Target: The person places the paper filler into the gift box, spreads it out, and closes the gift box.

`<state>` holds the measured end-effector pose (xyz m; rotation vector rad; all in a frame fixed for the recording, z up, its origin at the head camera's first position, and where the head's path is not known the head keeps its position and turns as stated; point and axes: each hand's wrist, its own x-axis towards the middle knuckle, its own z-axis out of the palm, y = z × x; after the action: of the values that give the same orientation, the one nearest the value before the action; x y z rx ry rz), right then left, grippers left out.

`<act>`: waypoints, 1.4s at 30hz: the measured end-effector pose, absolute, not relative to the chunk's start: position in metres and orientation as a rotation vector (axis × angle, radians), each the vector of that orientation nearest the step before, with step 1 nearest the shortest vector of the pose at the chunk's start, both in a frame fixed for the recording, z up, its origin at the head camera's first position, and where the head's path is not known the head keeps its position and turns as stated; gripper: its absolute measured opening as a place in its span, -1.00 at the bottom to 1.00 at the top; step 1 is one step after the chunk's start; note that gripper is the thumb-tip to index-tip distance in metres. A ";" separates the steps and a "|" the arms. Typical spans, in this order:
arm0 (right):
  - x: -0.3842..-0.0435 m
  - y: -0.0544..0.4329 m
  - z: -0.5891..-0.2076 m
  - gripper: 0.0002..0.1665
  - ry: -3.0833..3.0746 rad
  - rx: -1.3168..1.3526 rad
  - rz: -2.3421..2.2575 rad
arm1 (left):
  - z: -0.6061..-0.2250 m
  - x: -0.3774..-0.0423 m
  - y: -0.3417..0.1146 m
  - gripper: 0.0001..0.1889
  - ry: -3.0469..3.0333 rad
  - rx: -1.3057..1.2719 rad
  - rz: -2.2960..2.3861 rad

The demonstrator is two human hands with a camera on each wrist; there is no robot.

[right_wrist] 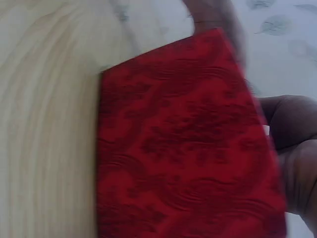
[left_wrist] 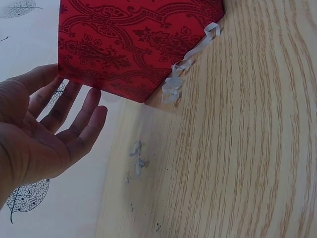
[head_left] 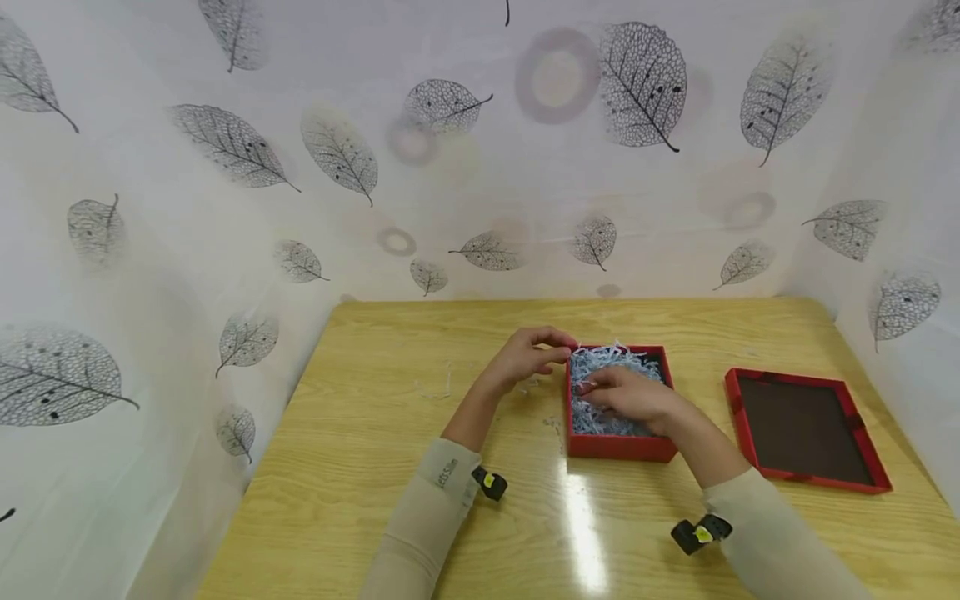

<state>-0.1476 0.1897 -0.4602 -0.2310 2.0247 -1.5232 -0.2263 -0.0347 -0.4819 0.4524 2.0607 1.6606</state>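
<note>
A red open box (head_left: 622, 448) with a dark brocade pattern stands on the table, filled with pale blue shredded paper (head_left: 611, 360). At its far left corner, my left hand (head_left: 525, 358) touches the rim with its fingertips, and the other fingers are loosely spread in the left wrist view. My right hand (head_left: 630, 396) reaches inside the box, fingers bent down into the shredded paper near the left wall. In the right wrist view the box side (right_wrist: 183, 139) hides most of this hand; I cannot tell whether its fingers pinch any paper.
A red box lid (head_left: 810, 429) with a dark inside lies upturned to the right of the box. Loose paper strips (left_wrist: 173, 87) lie on the wooden table (head_left: 337, 467) left of the box. Behind the table is a white leaf-patterned backdrop (head_left: 525, 183).
</note>
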 end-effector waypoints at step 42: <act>-0.151 0.216 -0.435 -0.35 1.774 -0.146 -1.816 | -0.486 -0.227 -0.035 -0.76 2.088 0.464 1.661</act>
<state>-0.1509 0.2161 -0.4349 -0.1464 1.7737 -1.8162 -0.2269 -0.0348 -0.4859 0.4644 2.0879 1.6608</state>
